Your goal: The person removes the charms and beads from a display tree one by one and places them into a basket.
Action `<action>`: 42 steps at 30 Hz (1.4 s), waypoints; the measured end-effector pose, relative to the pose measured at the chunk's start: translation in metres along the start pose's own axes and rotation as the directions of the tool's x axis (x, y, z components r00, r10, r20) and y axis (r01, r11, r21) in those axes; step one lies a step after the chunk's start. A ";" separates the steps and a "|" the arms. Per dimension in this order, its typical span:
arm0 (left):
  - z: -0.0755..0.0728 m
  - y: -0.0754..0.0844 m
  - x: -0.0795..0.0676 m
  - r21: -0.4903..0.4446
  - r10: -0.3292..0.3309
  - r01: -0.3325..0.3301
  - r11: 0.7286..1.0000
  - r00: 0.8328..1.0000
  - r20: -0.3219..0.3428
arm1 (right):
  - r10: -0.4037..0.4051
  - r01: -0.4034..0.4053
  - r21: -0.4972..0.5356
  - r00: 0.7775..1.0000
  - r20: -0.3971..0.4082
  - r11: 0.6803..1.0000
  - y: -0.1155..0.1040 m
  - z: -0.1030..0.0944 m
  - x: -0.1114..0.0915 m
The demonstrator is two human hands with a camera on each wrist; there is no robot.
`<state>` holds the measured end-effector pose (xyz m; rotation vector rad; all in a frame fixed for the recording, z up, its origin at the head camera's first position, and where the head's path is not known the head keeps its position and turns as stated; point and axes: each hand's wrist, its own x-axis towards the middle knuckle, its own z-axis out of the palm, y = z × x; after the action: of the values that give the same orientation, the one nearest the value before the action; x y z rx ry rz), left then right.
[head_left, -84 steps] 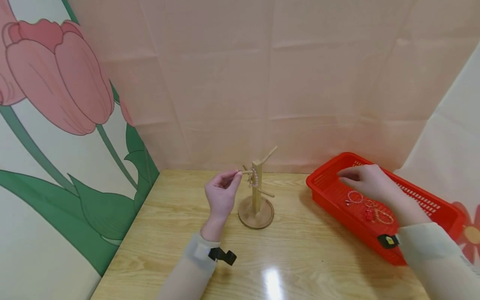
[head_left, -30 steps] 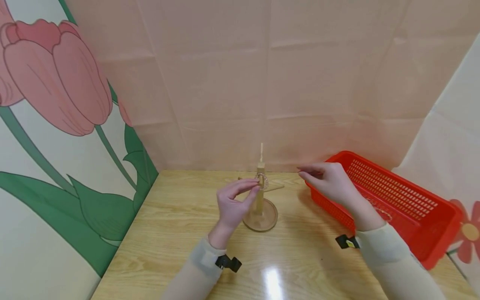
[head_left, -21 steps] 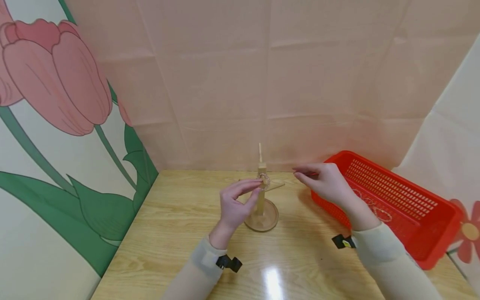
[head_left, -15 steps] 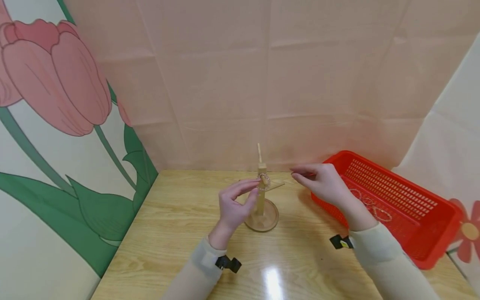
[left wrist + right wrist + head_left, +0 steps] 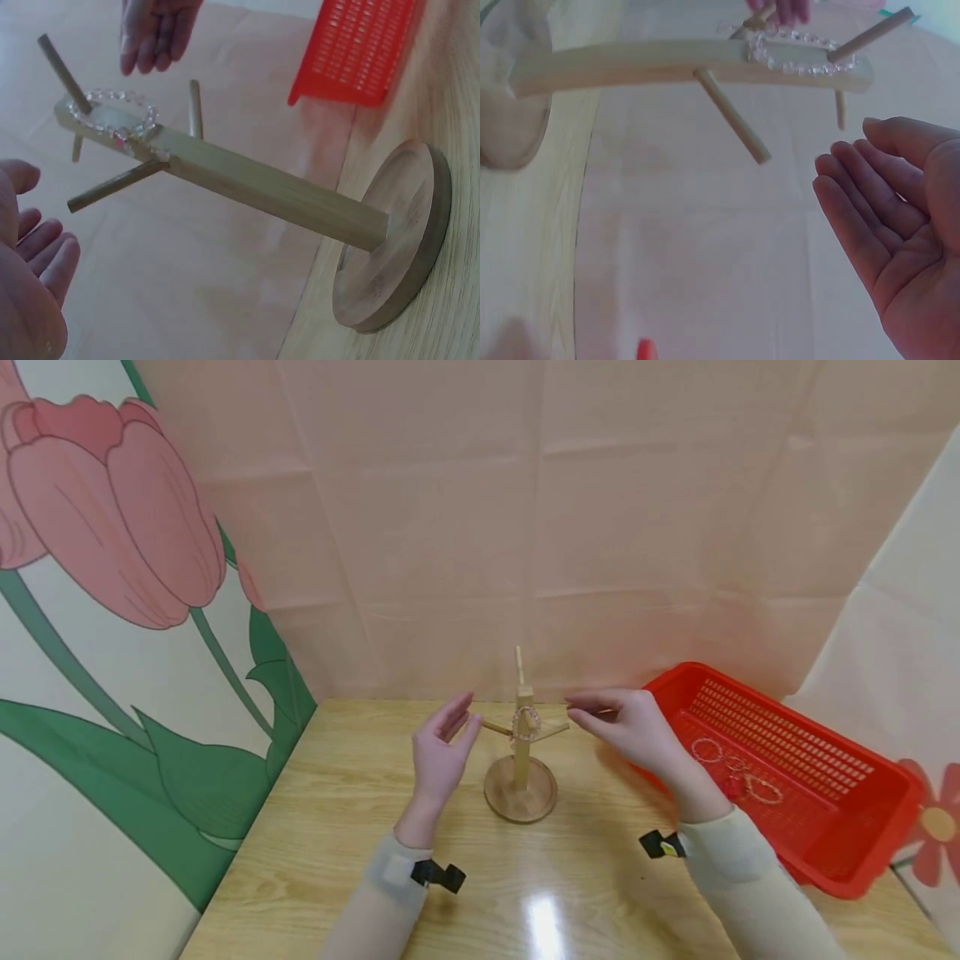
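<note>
A wooden peg stand (image 5: 522, 764) with a round base stands upright on the table. A clear pinkish beaded bracelet (image 5: 802, 70) loops around one of its upper pegs (image 5: 64, 71) and lies against the post. To the left of the stand is my left hand (image 5: 437, 758), fingers parted and holding nothing, near the tip of a lower peg (image 5: 116, 186) but apart from it in the left wrist view. My right hand (image 5: 637, 733) hovers right of the stand, between it and the basket. Its palm (image 5: 922, 262) is bare and its fingers are loosely bent.
A red plastic basket (image 5: 795, 710) sits at the right of the table (image 5: 337, 810). Inside lie several bracelets (image 5: 763, 789), one with a red piece (image 5: 732, 786). A pink cloth (image 5: 420, 527) hangs behind the table, and a tulip-printed panel (image 5: 112, 693) borders the left.
The stand has turned since the earliest frame, when my left hand pinched a peg. That hand has just drawn away leftward. My right hand has come left from over the basket.
</note>
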<state>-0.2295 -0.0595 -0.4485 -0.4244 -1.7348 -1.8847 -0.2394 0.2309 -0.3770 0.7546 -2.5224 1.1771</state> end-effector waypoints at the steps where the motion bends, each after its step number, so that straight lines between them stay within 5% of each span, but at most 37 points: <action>1: -0.001 -0.001 0.000 -0.013 -0.030 0.030 0.999 1.000 0.005 | 0.003 -0.003 0.010 1.000 -0.005 1.000 0.000 0.003 0.001; 12: 0.003 -0.009 0.001 -0.099 -0.207 0.205 0.974 0.978 -0.010 | 0.004 0.000 0.144 1.000 -0.026 0.990 -0.001 0.036 0.007; 21: 0.005 -0.013 -0.001 -0.114 -0.193 0.192 0.975 0.981 0.007 | 0.009 0.003 0.222 0.999 -0.050 0.975 -0.008 0.048 0.009; 42: 0.008 -0.015 -0.005 -0.179 -0.198 0.196 0.964 0.980 0.004 | -0.026 0.041 0.090 0.986 -0.164 0.995 -0.020 0.055 0.005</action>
<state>-0.2349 -0.0503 -0.4624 -0.3136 -1.6568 -2.1905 -0.2332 0.1764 -0.3978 0.6894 -2.3274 1.2965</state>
